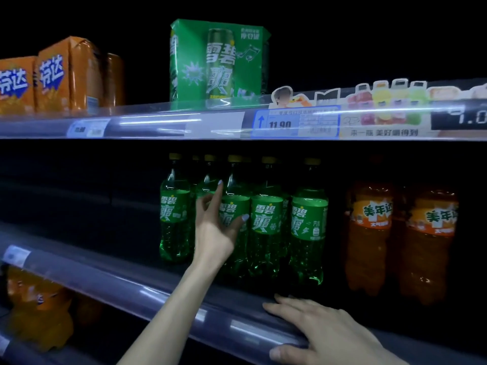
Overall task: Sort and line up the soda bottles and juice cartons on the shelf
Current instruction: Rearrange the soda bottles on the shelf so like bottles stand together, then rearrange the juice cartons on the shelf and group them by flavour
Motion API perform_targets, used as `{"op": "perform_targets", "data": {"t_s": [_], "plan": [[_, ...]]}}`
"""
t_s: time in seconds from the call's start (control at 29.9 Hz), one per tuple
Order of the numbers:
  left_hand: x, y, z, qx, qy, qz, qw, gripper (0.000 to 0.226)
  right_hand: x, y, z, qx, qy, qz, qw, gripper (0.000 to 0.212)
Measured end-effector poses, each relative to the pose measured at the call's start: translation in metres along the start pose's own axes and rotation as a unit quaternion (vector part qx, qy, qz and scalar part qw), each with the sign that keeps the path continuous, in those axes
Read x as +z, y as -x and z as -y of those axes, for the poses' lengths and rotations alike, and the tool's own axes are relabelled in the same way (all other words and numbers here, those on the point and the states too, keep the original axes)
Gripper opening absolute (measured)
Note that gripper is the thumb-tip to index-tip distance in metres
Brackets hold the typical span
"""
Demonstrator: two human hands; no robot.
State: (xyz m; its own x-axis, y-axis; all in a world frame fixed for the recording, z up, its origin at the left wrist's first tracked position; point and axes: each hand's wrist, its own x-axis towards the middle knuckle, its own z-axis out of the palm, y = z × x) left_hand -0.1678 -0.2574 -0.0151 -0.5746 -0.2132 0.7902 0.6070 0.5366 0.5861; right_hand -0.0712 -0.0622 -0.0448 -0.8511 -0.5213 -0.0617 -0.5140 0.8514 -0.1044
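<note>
The left hand (214,225) reaches into the middle shelf (158,293) with its fingers spread wide apart. The forefinger points up against the shoulder of one green bottle (235,217), and the thumb lies across that bottle's label. The other fingers curl toward the next green bottle behind the hand, which is partly hidden. The hand touches the bottle but has not closed around it.

The right hand (311,327) lies flat and open on the clear front rail of the same shelf, palm down, fingers stretched toward the left. It holds nothing.

The green soda bottles (266,217) stand upright in a close group near the middle of this shelf, yellow caps up, labels facing out. One (174,209) stands at the left end of the group, and one (308,219) at the right end. More green bottles show dimly behind the front row.

To the right, apart from the green group, stand two orange soda bottles (369,238), also upright and side by side. The far right one (427,246) is cut by shadow at its edge.

On the upper shelf (158,125) a green pack of cans (218,61) sits above the green bottles. Well to its left are orange packs (52,77), pressed together. A price tag (295,122) reading 11.90 hangs on the upper rail, beside a strip of drink pictures (384,106).

On the lowest shelf, at the left, an orange bottle (39,306) shows dimly behind the rail.
</note>
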Motion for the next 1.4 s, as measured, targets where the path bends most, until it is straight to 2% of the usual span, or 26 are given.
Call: {"op": "perform_targets", "data": {"t_s": [0.13, 0.27, 0.47, 0.83, 0.9, 0.97, 1.07, 1.2, 1.3, 1.4], "plan": [[-0.001, 0.004, 0.006, 0.002, -0.051, -0.004, 0.999, 0.088, 0.002, -0.001, -0.002, -0.001, -0.002, 0.0, 1.0, 0.073], [-0.005, 0.012, 0.013, -0.037, -0.019, 0.034, 0.999, 0.099, 0.002, -0.003, -0.003, -0.002, -0.005, -0.001, 1.0, 0.073], [-0.005, 0.012, 0.011, -0.046, -0.065, 0.036, 0.996, 0.098, 0.002, 0.001, -0.001, 0.003, -0.01, -0.006, 1.0, 0.073], [-0.006, 0.022, -0.006, -0.087, -0.089, 0.033, 0.992, 0.085, 0.004, 0.004, -0.001, -0.007, -0.004, -0.054, 0.998, 0.071], [-0.005, 0.026, -0.018, -0.106, -0.106, 0.021, 0.989, 0.078, 0.005, 0.007, -0.001, -0.01, -0.005, -0.074, 0.997, 0.067], [-0.001, 0.036, -0.035, -0.091, -0.117, 0.001, 0.989, 0.071, 0.005, 0.017, -0.004, -0.008, -0.025, -0.117, 0.993, 0.059], [0.014, 0.061, -0.072, -0.024, -0.073, 0.021, 0.997, 0.055, 0.002, 0.052, -0.017, 0.021, -0.073, -0.202, 0.976, 0.05], [0.057, 0.1, -0.14, 0.049, 0.041, 0.147, 0.987, 0.022, 0.001, 0.128, -0.06, 0.098, -0.108, -0.324, 0.935, 0.035], [0.101, 0.135, -0.2, 0.079, 0.072, 0.246, 0.963, 0.017, 0.002, 0.204, -0.105, 0.175, -0.162, -0.398, 0.886, 0.025], [0.149, 0.175, -0.264, 0.11, 0.096, 0.306, 0.941, 0.018, -0.005, 0.289, -0.147, 0.232, -0.188, -0.465, 0.834, 0.013]]}}
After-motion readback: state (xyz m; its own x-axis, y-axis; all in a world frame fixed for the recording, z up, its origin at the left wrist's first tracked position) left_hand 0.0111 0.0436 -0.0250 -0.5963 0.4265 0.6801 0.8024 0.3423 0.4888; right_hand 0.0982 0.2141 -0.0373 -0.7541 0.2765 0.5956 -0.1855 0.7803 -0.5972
